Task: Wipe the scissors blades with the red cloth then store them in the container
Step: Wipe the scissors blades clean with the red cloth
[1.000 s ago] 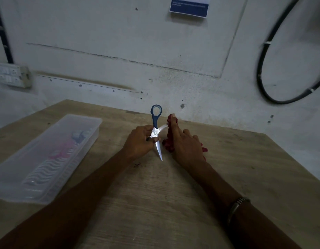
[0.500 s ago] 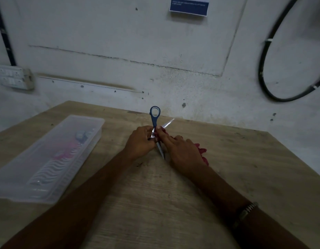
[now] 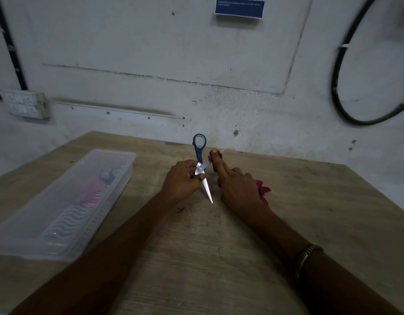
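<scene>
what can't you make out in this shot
Head view, the only one:
- Second scissors handle loop: hidden by the left hand.
- Upper blade's middle: covered by the red cloth and right hand.
- Container contents: blurred by its cloudy lid.
- Wall notice text: too small.

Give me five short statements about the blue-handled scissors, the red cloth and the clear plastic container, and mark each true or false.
1. The blue-handled scissors have their blades spread apart. True.
2. The left hand holds the scissors. True.
3. The red cloth lies inside the clear plastic container. False: the right hand holds it against one blade.
4. The scissors are stored in the container. False: they are held above the wooden table.
5. The container stands right of both hands. False: it stands to their left.
</scene>
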Demonstrator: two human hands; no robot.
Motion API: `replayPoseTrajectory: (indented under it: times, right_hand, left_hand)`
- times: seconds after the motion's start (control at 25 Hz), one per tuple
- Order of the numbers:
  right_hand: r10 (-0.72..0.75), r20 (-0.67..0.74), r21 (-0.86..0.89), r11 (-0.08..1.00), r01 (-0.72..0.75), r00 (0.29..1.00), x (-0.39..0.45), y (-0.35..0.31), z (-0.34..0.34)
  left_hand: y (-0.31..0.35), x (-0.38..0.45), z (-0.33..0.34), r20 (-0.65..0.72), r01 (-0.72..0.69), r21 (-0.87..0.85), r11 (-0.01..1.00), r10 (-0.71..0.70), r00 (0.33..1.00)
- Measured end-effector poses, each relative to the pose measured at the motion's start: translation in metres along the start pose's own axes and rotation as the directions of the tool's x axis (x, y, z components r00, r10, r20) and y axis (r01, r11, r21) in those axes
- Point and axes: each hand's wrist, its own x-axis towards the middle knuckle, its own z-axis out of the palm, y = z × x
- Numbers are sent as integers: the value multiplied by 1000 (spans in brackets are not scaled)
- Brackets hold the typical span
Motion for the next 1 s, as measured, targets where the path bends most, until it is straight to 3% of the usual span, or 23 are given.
replayPoseTrajectory:
  times: [0.2, 0.4, 0.64, 0.72, 0.8, 1.0]
  right_hand:
    - [15, -67, 8, 1000, -15, 998, 5, 13, -2]
    - [164, -79, 81, 984, -157, 983, -5, 19, -24]
    - [-176, 62, 141, 976, 166, 982, -20, -9, -29]
    - [-109, 58, 227, 970, 93, 992, -14, -2, -24]
    - [6, -76, 368, 929, 23, 997, -11, 8, -16]
    - [244, -299, 569, 821, -33, 922, -8, 23, -17]
  left_hand:
    - [2, 0, -1, 15, 14, -61, 998, -13, 1000]
    - [3, -1, 1, 17, 19, -51, 999, -19, 1000]
    - [0, 1, 1, 11, 19, -72, 997, -18, 1000]
    - [-3, 3, 2, 16, 21, -82, 996, -20, 1000]
    - [-6, 5, 4, 36, 25, -73, 997, -23, 999]
    - [-10, 6, 4, 47, 25, -63, 998, -22, 999]
